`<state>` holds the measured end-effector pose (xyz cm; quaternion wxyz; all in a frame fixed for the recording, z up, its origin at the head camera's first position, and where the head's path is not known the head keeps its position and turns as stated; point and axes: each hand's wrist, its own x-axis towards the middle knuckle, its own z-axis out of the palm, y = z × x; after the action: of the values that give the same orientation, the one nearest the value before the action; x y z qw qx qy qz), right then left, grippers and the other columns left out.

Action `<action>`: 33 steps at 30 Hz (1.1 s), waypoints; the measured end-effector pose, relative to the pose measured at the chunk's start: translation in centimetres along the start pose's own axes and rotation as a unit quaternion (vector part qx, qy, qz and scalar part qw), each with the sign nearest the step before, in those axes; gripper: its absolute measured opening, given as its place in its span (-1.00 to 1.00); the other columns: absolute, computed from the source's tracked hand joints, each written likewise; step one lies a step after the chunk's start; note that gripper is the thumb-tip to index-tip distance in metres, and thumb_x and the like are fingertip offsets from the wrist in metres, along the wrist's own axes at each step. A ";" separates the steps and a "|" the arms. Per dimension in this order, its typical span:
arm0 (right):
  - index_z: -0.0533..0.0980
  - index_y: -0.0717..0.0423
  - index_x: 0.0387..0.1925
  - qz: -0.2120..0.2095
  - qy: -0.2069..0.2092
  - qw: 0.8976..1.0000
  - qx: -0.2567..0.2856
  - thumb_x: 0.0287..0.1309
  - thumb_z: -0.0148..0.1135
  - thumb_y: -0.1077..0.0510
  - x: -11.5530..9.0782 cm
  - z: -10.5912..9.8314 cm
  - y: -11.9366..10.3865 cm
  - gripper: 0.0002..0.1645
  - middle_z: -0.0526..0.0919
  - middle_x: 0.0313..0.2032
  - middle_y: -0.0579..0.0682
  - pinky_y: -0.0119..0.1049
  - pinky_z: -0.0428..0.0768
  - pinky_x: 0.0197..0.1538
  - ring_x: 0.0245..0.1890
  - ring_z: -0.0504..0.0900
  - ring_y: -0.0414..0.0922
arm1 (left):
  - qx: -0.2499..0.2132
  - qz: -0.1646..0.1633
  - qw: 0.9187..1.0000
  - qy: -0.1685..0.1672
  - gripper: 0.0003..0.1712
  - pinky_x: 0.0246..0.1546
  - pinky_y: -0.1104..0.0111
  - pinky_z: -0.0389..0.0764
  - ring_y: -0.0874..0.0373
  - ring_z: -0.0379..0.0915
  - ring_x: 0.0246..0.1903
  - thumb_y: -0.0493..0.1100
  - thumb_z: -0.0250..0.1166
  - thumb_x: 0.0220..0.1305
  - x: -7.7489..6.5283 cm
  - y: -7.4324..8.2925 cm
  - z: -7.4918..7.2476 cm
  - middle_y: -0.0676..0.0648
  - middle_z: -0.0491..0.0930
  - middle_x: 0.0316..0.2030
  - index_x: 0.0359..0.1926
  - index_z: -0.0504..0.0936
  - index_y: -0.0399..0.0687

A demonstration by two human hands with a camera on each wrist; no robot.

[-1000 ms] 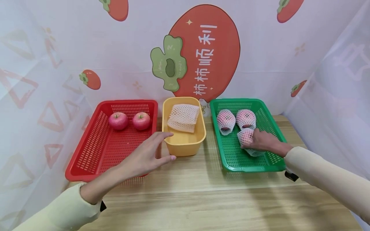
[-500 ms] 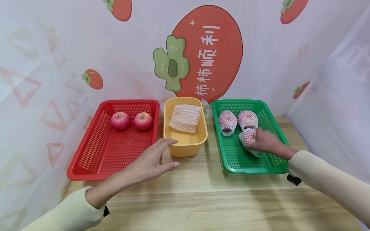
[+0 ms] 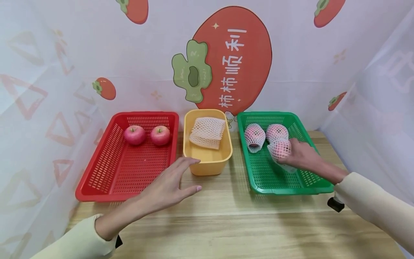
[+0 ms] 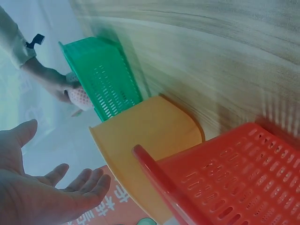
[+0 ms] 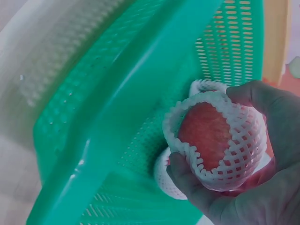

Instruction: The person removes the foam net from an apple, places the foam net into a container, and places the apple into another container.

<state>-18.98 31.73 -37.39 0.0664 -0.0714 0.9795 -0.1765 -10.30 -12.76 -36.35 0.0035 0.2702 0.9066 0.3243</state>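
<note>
My right hand grips an apple in a white foam net above the green basket. In the right wrist view, thumb and fingers wrap the net sleeve, and the apple's bare red end shows through its opening. Two more netted apples, one at the left and one beside it, lie at the basket's back. White netting shows below the held apple. My left hand hovers with fingers spread, holding nothing, by the front of the yellow bin.
Flattened foam netting lies in the yellow bin. The red basket at left holds two bare apples, one left and one right. All three containers stand on a wooden table before a printed curtain.
My right hand has raised the netted apple slightly from the green basket's floor, and more of the apple now shows. The left hand has barely moved; the head view shifted a little.
</note>
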 end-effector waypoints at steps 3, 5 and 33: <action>0.30 0.53 0.11 -0.013 0.005 1.000 0.014 0.05 0.58 -0.07 -0.5 -0.4 -0.4 -0.07 0.58 -0.29 0.30 -0.22 0.61 -0.50 -0.45 0.61 0.00 | -0.004 -0.011 1.000 -0.008 -0.15 0.38 -0.14 0.47 -0.14 0.37 0.44 0.08 0.55 0.27 -0.2 -0.1 0.1 -0.06 0.50 0.35 0.48 0.41 0.05; 0.29 0.55 0.16 -0.019 0.006 1.000 0.021 0.06 0.59 -0.06 -0.8 -0.7 -0.7 -0.04 0.59 -0.25 0.32 -0.22 0.63 -0.48 -0.42 0.62 0.01 | -0.006 -0.015 1.000 -0.014 -0.16 0.40 -0.18 0.42 -0.19 0.29 0.49 0.09 0.54 0.28 -0.3 -0.1 0.1 -0.05 0.50 0.36 0.49 0.41 0.06; 0.32 0.33 0.37 -0.104 0.045 0.993 0.011 -0.02 0.63 -0.10 -5.3 0.2 -7.4 0.06 0.63 0.01 0.28 -0.05 0.73 -0.22 -0.17 0.66 0.08 | -0.045 -0.020 0.998 -0.024 -0.22 0.28 -0.06 0.57 0.02 0.51 0.30 0.09 0.50 0.32 -0.9 -0.2 2.0 -0.04 0.53 0.33 0.46 0.44 0.01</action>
<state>-12.92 25.68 -34.40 0.0041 -0.1643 0.9667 -0.1963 -9.26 -12.18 -38.23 0.0436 0.2593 0.8958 0.3583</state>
